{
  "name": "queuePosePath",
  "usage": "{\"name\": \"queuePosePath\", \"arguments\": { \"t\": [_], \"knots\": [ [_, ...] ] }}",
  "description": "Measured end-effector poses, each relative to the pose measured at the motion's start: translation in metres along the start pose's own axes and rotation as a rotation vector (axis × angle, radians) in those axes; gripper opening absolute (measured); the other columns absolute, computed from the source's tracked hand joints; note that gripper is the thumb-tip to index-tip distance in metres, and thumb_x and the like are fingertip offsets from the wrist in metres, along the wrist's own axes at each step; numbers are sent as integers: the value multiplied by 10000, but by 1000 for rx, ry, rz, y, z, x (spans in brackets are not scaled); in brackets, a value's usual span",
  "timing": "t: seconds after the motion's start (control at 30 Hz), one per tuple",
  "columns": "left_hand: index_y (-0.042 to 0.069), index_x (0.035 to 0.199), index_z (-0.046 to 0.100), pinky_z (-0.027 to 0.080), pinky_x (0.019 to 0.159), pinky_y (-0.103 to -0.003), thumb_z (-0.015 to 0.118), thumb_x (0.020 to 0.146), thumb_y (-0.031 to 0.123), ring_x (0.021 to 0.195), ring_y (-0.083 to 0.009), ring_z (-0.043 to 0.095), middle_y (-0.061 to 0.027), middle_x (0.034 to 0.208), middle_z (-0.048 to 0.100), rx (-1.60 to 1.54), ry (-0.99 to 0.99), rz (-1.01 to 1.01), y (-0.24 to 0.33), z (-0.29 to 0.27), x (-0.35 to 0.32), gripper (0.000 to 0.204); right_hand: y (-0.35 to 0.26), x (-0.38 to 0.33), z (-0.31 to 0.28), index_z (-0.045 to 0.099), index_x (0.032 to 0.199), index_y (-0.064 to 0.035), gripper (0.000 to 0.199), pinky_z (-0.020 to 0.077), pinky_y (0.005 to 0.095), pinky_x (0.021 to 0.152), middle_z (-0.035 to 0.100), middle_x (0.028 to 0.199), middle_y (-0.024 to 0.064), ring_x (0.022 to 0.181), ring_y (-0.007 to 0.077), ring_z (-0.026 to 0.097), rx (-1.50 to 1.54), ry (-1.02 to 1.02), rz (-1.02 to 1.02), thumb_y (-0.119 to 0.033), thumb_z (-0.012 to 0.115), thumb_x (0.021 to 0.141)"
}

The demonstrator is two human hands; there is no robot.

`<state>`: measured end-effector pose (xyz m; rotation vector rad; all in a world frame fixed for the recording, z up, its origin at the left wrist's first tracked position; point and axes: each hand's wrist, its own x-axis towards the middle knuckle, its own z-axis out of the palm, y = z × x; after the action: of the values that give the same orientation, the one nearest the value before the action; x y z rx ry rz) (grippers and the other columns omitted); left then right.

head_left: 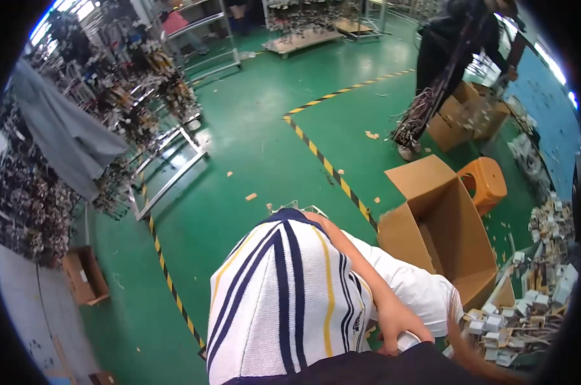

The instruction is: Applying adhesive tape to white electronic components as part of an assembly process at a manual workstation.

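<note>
My left arm, in a white short sleeve with navy and yellow stripes, bends at the elbow in the middle of the view. Its bare forearm runs back toward the lower right. At its end my left hand (404,321) is closed around a small white object (407,341), mostly hidden by the fingers and by dark cloth at the lower edge. Just beyond the forearm lies white cloth (406,279). My right hand does not show. Close by on the right is a heap of wires with white connectors (495,324).
An open cardboard box (454,234) and an orange stool (486,183) stand at right. Farther off, a person (454,54) holds a long wire bundle (422,115) near another carton (470,115). Racks of hanging wires (123,70) line the left. Yellow-black tape (322,157) marks the green floor.
</note>
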<state>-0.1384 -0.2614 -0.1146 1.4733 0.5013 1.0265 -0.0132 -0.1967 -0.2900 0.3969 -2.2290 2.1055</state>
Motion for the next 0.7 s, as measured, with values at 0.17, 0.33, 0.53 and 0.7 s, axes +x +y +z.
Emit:
{"name": "queuePosePath", "arguments": {
  "t": [0.17,0.33,0.53,0.7],
  "knots": [
    [14,1210,497,506,778,-283,753,748,145,994,-150,575,-98,1103,586,422,66,636,3,-5,6,544,28,90,7,527,1171,-5,450,385,315,862,540,1030,117,967,237,496,-18,-192,-54,-378,454,930],
    [17,1197,506,500,783,-281,748,724,139,991,-149,569,-91,1090,586,351,134,570,-5,-1,8,545,45,177,30,527,1195,-22,435,367,328,911,533,1105,132,1041,261,482,-45,-330,-101,-359,442,933],
    [21,1181,517,492,790,-279,743,695,131,988,-149,562,-83,1073,587,231,204,525,-7,1,10,547,58,256,58,528,1222,-41,423,346,343,970,525,1194,150,1129,289,466,-91,-473,-119,-336,428,936],
    [24,1168,526,486,796,-277,738,671,124,985,-148,556,-76,1059,587,162,331,495,6,7,-4,550,21,287,97,529,1246,-58,418,328,356,1018,517,1269,166,1203,313,452,-104,-663,-144,-317,416,938]
  ]
}}
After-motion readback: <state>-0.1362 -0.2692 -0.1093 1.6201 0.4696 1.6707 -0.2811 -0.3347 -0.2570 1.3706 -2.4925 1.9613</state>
